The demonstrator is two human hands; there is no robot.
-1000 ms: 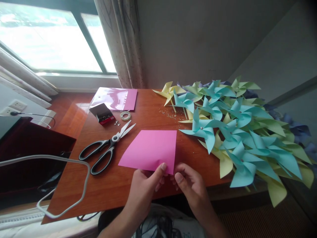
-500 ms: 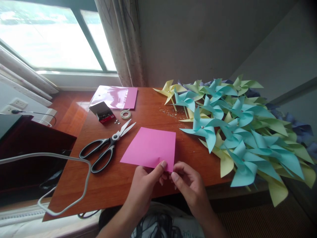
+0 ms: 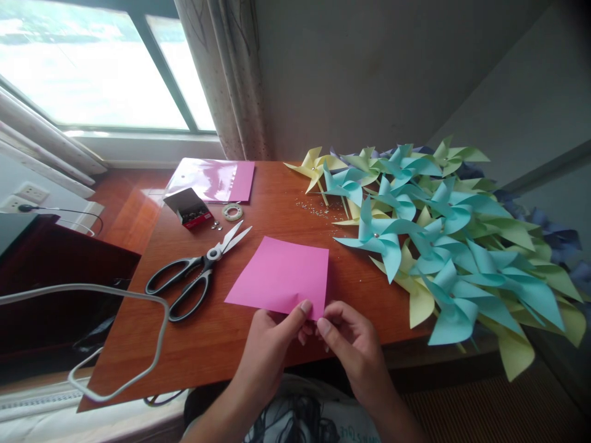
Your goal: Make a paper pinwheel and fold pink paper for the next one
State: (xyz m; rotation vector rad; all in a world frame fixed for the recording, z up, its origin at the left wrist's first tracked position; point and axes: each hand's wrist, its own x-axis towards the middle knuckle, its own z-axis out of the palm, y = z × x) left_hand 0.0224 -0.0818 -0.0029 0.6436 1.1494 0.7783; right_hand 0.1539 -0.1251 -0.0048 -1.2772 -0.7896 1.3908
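Note:
A pink sheet of paper [image 3: 281, 274] is held up near the front of the wooden table [image 3: 203, 351]. My left hand [image 3: 274, 338] grips its near edge, thumb on top and fingers underneath. The thumb and fingers of my right hand [image 3: 351, 341] pinch the sheet's near right corner. Most of the fingertips are hidden under the paper or behind the thumbs. Open-bladed scissors [image 3: 212, 253] with black and grey handles lie just left of the sheet.
Paper pinwheels [image 3: 443, 246] in blue, yellow, green and purple are heaped on the right. At the back left lie a pink paper pack [image 3: 242, 181], a small open box [image 3: 189, 212] and a tape roll [image 3: 232, 211]. A white cable [image 3: 164, 332] loops over the left edge.
The view has shifted very slightly. Both hands keep their hold on the pink paper, and the right thumb has edged a little closer onto its corner.

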